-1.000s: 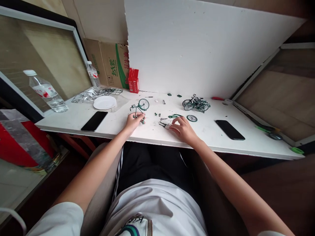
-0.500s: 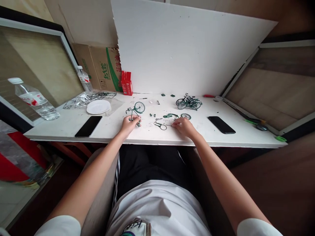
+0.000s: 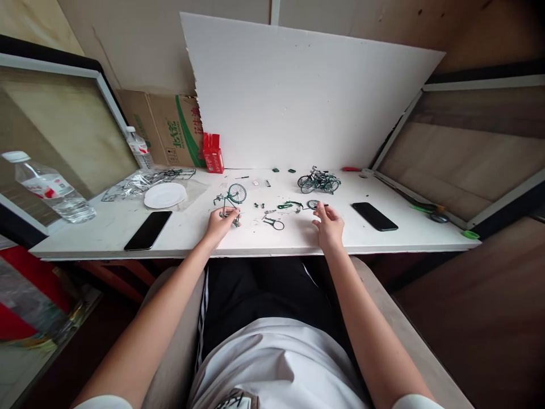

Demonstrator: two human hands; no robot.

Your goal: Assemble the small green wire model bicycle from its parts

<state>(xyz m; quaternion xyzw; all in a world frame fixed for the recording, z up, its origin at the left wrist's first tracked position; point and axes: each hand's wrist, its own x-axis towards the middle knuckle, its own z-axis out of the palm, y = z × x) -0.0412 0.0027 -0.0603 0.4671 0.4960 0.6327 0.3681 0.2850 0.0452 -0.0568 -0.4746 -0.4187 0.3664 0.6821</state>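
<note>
My left hand (image 3: 220,223) grips a partly built green model bicycle (image 3: 230,201) near the table's front. One spoked wheel (image 3: 237,193) is on it, at the far end; my fingers hide part of the frame. My right hand (image 3: 330,225) is raised at the right with thumb and fingertips closed on what looks like a thin dark model part (image 3: 307,208), too small to name. Just beyond these fingertips lies a loose wheel (image 3: 312,203). Between my hands are a curved green part (image 3: 284,207), a loop-shaped dark part (image 3: 278,225) and several tiny pieces.
Finished model bicycles (image 3: 318,180) stand behind my right hand. A phone (image 3: 374,216) lies to the right, another phone (image 3: 148,230) to the left. At left are a white plate (image 3: 165,195), part frames (image 3: 170,174) and a water bottle (image 3: 53,187). A white board (image 3: 315,102) leans behind.
My right hand has lifted from the small parts and turned upward, moving a little right with a thin piece. My left hand keeps hold of the model bicycle. The camera view has shifted slightly.
</note>
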